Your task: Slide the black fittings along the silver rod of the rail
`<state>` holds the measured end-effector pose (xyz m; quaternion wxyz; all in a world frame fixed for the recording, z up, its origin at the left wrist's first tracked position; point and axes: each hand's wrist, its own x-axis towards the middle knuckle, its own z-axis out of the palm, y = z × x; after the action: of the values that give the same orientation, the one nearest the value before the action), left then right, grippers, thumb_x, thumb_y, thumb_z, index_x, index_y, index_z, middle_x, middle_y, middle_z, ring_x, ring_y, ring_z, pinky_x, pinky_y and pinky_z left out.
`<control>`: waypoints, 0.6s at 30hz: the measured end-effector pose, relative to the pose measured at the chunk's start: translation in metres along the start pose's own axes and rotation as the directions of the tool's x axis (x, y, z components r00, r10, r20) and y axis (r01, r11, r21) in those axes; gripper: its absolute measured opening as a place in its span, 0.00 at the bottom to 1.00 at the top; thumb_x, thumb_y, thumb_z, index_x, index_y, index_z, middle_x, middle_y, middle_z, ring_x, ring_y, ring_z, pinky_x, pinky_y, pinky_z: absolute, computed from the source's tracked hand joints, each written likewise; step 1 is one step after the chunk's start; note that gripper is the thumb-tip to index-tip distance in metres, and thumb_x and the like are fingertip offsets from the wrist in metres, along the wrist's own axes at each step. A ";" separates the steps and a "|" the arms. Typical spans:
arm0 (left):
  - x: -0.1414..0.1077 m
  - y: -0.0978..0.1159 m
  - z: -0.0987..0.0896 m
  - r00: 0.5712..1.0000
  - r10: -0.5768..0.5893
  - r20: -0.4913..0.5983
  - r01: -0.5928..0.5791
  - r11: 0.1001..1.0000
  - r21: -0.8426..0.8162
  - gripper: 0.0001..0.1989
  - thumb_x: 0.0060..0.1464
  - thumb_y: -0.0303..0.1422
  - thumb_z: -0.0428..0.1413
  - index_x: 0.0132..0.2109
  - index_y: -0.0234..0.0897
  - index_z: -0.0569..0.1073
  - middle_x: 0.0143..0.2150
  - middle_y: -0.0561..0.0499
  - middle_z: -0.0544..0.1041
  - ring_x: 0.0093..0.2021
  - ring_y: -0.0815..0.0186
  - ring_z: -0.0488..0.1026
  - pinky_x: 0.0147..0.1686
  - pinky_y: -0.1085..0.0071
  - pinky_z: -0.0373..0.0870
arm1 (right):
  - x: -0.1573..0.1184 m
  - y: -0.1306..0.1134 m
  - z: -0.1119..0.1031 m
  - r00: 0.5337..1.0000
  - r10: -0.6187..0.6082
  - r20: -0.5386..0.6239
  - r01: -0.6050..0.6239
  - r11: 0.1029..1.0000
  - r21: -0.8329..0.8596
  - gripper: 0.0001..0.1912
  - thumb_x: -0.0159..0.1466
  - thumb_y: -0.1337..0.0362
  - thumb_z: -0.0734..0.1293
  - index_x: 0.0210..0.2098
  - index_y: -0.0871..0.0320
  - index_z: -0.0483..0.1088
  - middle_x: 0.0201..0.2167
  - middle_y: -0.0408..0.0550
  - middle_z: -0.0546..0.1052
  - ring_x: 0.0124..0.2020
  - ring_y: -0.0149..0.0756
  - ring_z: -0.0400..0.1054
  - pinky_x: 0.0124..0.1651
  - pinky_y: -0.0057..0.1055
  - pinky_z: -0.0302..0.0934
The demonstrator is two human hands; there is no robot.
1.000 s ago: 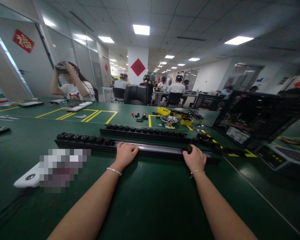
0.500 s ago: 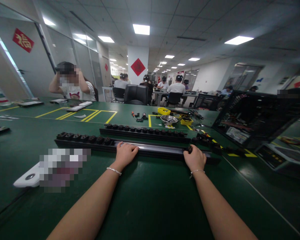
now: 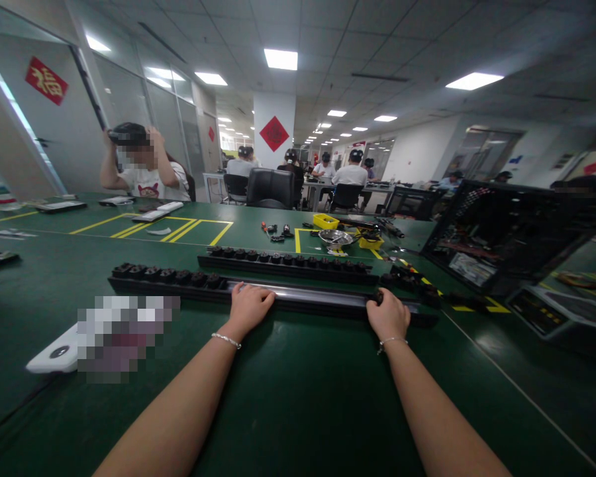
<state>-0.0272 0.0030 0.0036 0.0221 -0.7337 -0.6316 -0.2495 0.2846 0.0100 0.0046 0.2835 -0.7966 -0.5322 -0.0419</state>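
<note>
My left hand (image 3: 251, 308) covers part of the near rail (image 3: 318, 295) at twelve o'clock; its fingertips are hidden, so I cannot tell whether the fingers grip. Toward one o'clock, my right hand (image 3: 390, 314) has its fingers grasping one small black part (image 3: 379, 296), mostly concealed. I count about seven black pieces (image 3: 167, 273) at ten o'clock, two rails altogether.

Your view is dim, lit by white ceiling panels (image 3: 281, 59); glare streaks the shiny channel (image 3: 318, 295) ahead of you, the worktop (image 3: 308, 397) darkens toward you, and the right edge looks stretched and blurry.
</note>
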 end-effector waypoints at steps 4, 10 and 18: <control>-0.001 0.001 -0.001 1.000 0.003 -0.002 -0.003 1.000 -0.001 0.20 0.57 0.41 0.42 0.29 0.47 0.77 0.34 0.54 0.79 0.39 0.62 0.70 0.55 0.53 0.49 | 0.000 0.002 -0.001 1.000 -0.012 -0.009 0.012 1.000 -0.017 0.25 0.56 0.62 0.57 0.52 0.59 0.64 0.47 0.53 0.71 0.52 0.42 0.60 0.57 0.40 0.45; -0.001 0.001 -0.001 1.000 0.003 -0.003 -0.003 1.000 0.003 0.20 0.58 0.41 0.42 0.30 0.47 0.77 0.34 0.54 0.80 0.40 0.62 0.71 0.55 0.54 0.49 | -0.001 0.003 0.000 0.999 -0.011 -0.038 0.010 1.000 -0.025 0.25 0.55 0.61 0.57 0.52 0.59 0.64 0.46 0.53 0.71 0.53 0.43 0.60 0.58 0.41 0.45; -0.001 0.000 0.000 1.000 0.002 0.010 -0.002 1.000 0.004 0.20 0.58 0.41 0.42 0.30 0.47 0.77 0.34 0.54 0.79 0.40 0.62 0.71 0.55 0.54 0.49 | 0.000 0.003 0.000 0.999 0.016 -0.036 -0.015 1.000 0.009 0.24 0.56 0.65 0.56 0.52 0.59 0.64 0.48 0.53 0.71 0.53 0.41 0.59 0.59 0.41 0.44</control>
<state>-0.0273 0.0022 0.0037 0.0206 -0.7356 -0.6314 -0.2446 0.2871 0.0095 0.0037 0.2970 -0.7986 -0.5209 -0.0519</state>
